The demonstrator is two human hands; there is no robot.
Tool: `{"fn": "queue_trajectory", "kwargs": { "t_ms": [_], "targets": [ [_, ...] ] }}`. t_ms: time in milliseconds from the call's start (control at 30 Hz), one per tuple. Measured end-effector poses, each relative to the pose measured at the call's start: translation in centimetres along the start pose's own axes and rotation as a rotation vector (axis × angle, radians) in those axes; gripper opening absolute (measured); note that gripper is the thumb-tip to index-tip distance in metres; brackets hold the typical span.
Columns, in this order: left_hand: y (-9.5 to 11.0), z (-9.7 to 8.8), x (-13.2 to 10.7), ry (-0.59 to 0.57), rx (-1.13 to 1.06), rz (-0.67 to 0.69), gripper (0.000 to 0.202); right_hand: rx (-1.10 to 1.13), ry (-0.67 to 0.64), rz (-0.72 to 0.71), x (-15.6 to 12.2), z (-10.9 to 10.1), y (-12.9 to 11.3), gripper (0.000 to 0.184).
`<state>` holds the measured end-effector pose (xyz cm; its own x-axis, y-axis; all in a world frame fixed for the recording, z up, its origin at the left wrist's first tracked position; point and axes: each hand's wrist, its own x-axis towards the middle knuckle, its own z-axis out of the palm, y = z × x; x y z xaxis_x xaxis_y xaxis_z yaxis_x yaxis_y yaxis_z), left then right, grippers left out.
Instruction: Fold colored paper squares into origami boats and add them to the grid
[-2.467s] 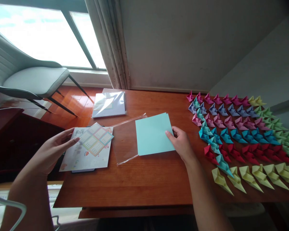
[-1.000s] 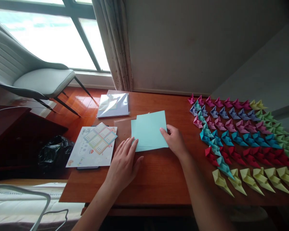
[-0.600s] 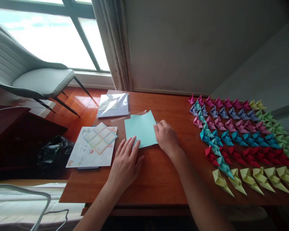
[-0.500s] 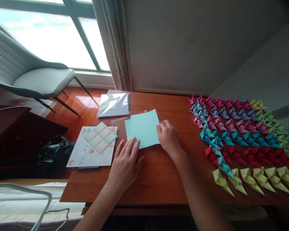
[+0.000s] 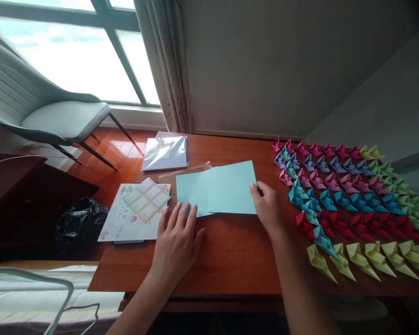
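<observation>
Fingers (image 5: 185, 215) of our left hand (image 5: 176, 242) lie spread flat on the lower blue sheet (image 5: 190, 193); our right hand (image 5: 269, 210) pinches the upper sheet (image 5: 232, 188) by its right edge, at the middle of the tabletop (image 5: 230, 256). Both sheets are unfolded, while rows of folded shapes (image 5: 335, 200) fill the right side.

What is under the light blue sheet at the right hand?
Under the top sheet a second light blue sheet sticks out leftward, the left hand on it. A clear plastic sleeve edge shows behind them. Anything more beneath is covered.
</observation>
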<state>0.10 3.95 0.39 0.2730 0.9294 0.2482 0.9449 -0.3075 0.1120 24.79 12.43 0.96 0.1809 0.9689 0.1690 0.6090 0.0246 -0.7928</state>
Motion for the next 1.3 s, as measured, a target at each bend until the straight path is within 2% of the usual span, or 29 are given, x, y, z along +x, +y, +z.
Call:
{"fn": "queue_trajectory", "kwargs": {
  "t_ms": [167,333,433,533,600,700,767,867,967,1033,1100,1167,1233,1300],
  "targets": [
    [-0.2,-0.5,-0.3,0.003,0.019,-0.058,0.051,0.086,0.031,0.113,-2.4,-2.6,1.5,0.044],
    [-0.8,-1.0,-0.5,0.049,0.018,-0.068,0.051,0.134,0.021,0.211,-6.1,-4.5,2.7,0.046],
    [-2.2,-1.4,-1.0,0.082,0.030,-0.128,0.049,0.142,-0.004,0.252,-8.4,-5.1,3.2,0.048],
    [-4.5,-2.3,-1.8,0.101,0.044,-0.212,0.049,0.121,-0.047,0.304,-10.0,-5.5,3.4,0.047],
    [-5.9,-3.1,-2.4,0.138,0.058,-0.314,0.058,0.096,-0.078,0.334,-10.7,-5.7,3.5,0.047],
    [-7.3,-4.1,-3.3,0.176,0.079,-0.472,0.083,0.069,-0.088,0.342,-11.2,-5.9,3.6,0.047],
    [-7.4,-4.2,-3.7,0.145,0.082,-0.505,0.095,0.060,-0.077,0.343,-11.3,-6.0,3.7,0.046],
    [-7.1,-3.8,-4.0,0.084,0.071,-0.485,0.100,0.059,-0.067,0.347,-11.5,-6.2,3.9,0.044],
    [-7.8,-3.5,-4.2,0.102,0.034,-0.517,0.093,0.035,-0.070,0.333,-11.7,-6.5,4.2,0.042],
    [-9.0,-3.6,-4.4,0.148,-0.023,-0.593,0.086,0.002,-0.069,0.315,-11.9,-6.6,4.5,0.040],
    [-10.7,-3.7,-4.6,0.124,-0.046,-0.729,0.077,-0.038,-0.072,0.294,-11.9,-6.5,4.7,0.038],
    [-12.6,-3.8,-4.9,0.113,-0.045,-0.890,0.060,-0.087,-0.074,0.256,-11.8,-6.3,4.9,0.039],
    [-14.3,-3.8,-5.2,0.062,-0.069,-0.915,0.047,-0.151,-0.060,0.198,-11.7,-6.0,5.0,0.040],
    [-15.4,-3.6,-5.5,0.044,-0.075,-0.909,0.045,-0.203,-0.059,0.144,-11.6,-5.8,4.9,0.039]
  ]
}}
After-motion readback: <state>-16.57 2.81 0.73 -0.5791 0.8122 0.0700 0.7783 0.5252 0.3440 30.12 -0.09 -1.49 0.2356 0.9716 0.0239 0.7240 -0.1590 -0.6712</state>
